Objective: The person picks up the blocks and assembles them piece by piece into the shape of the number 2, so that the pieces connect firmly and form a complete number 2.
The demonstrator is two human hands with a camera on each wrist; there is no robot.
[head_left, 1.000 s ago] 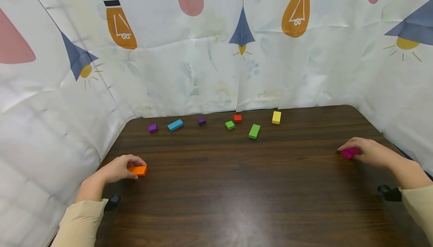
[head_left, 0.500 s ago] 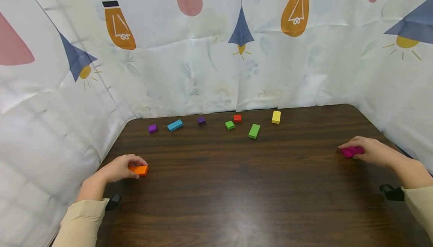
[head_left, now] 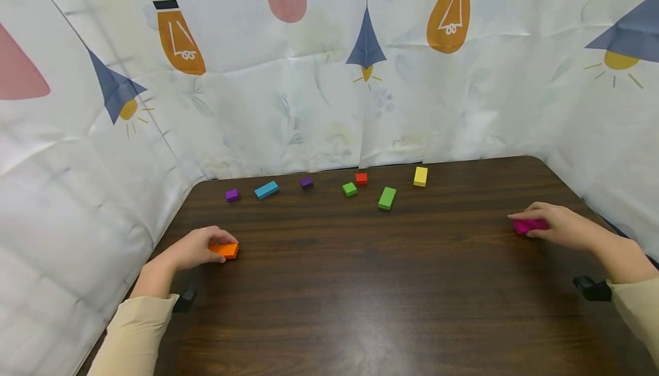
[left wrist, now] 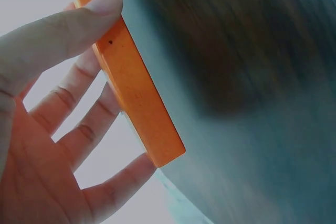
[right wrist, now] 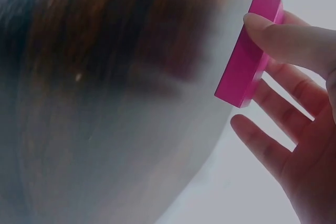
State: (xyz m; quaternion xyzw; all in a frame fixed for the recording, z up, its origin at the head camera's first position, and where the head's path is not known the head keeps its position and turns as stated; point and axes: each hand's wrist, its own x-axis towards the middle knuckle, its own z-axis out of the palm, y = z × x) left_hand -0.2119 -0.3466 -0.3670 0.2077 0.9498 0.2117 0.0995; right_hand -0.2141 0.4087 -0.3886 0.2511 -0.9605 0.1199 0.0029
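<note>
On the left side of the table, my left hand (head_left: pixel 198 247) pinches an orange block (head_left: pixel 226 250) between thumb and fingers. The left wrist view shows it as a long bar, the thumb lying across one broad face and fingertips along the other side. Over at the right, my right hand (head_left: pixel 563 227) holds a magenta block (head_left: pixel 530 225). In the right wrist view this magenta block (right wrist: pixel 242 66) is shorter, gripped by the thumb and some fingers; the lowest fingertip stands apart from it.
Along the back of the brown table (head_left: pixel 360 284) lie a purple block (head_left: pixel 232 195), a blue block (head_left: pixel 266 190), a dark purple block (head_left: pixel 306 182), two green blocks (head_left: pixel 387 198), a red block (head_left: pixel 361 178) and a yellow block (head_left: pixel 420 176). A patterned white curtain (head_left: pixel 309 107) encloses the table.
My left hand has moved right and slightly away from me with the orange block. The right hand has shifted a little left and farther back with the magenta block.
</note>
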